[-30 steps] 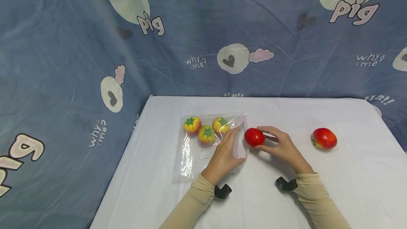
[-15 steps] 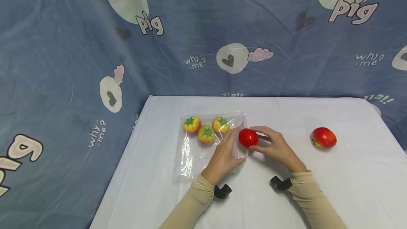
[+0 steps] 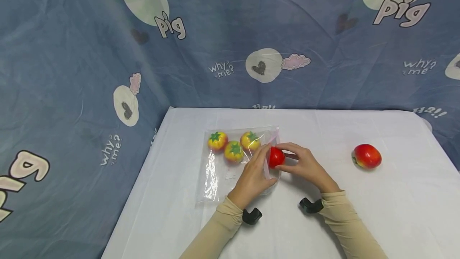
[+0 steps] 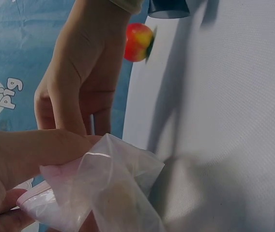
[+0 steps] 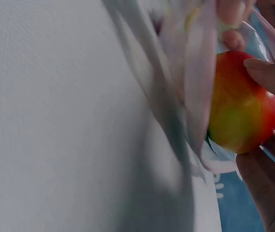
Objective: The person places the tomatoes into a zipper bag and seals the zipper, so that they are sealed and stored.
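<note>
My right hand [image 3: 303, 167] grips a red-and-yellow tomato [image 3: 276, 158] between thumb and fingers. That tomato sits partly inside the mouth of a clear zip bag [image 3: 223, 189], as the right wrist view shows with the bag's pinkish edge [image 5: 200, 82] crossing in front. With my left hand [image 3: 251, 177] I hold the bag's mouth apart; the left wrist view has the thumb against the plastic [image 4: 128, 188]. Deeper in the bag lie three more tomatoes [image 3: 233, 151], yellow on top with green leaves. The left fingertips are partly hidden by the bag.
Another red tomato [image 3: 367, 156] lies on its side at the right of the white-covered table [image 3: 406, 211]. A blue patterned cloth [image 3: 201, 19] hangs behind and to the left. Dark curved pieces [image 3: 311, 206] stick out at both wrists.
My right hand has moved left, carrying the tomato from just outside the bag into its mouth. The left hand and the three bagged tomatoes have stayed in place.
</note>
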{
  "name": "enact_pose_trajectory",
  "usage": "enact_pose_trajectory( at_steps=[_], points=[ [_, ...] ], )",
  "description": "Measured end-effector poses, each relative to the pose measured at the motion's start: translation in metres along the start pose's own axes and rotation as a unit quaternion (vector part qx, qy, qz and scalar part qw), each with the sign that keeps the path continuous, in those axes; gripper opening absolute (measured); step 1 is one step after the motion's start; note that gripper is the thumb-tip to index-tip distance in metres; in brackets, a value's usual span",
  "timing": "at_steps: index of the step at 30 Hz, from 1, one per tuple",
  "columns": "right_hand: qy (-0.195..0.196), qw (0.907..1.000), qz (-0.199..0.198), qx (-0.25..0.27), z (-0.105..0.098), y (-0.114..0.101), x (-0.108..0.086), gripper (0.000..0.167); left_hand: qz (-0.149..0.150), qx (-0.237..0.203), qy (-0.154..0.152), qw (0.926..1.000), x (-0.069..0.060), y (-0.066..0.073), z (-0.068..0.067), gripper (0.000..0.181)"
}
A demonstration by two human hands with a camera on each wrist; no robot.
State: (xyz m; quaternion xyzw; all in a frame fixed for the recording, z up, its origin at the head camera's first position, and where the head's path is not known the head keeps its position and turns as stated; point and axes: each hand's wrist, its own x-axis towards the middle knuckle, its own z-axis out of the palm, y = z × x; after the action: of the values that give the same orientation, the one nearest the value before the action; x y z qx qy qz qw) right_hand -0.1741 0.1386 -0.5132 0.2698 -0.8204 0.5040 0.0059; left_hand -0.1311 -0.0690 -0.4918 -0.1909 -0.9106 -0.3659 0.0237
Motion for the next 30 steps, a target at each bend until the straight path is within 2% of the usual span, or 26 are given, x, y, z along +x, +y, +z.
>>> enact_pose_trajectory(
  at_steps=[10, 15, 21, 27, 30],
  points=[
    [-0.016, 0.9996, -0.023, 0.002, 0.012, 0.003, 0.004, 0.064, 0.003, 0.004, 0.002, 1.0, 0.0, 0.0, 0.0, 0.101],
    [-0.02, 0.9997, -0.017, -0.004, 0.013, 0.005, 0.005, 0.066, 0.006, 0.005, 0.004, 1.0, 0.0, 0.0, 0.0, 0.102],
    [-0.023, 0.9997, 0.013, -0.003, 0.004, 0.009, 0.002, 0.067, 0.004, 0.006, 0.003, 1.0, 0.0, 0.0, 0.001, 0.101],
    [-0.027, 0.9991, 0.022, 0.023, 0.0, 0.015, -0.001, 0.061, 0.008, 0.006, 0.002, 1.0, 0.001, -0.001, 0.002, 0.105],
    [-0.032, 0.9985, 0.007, 0.044, 0.005, 0.016, 0.0, 0.059, 0.009, 0.008, 0.002, 0.9999, 0.0, -0.001, 0.002, 0.104]
  ],
)
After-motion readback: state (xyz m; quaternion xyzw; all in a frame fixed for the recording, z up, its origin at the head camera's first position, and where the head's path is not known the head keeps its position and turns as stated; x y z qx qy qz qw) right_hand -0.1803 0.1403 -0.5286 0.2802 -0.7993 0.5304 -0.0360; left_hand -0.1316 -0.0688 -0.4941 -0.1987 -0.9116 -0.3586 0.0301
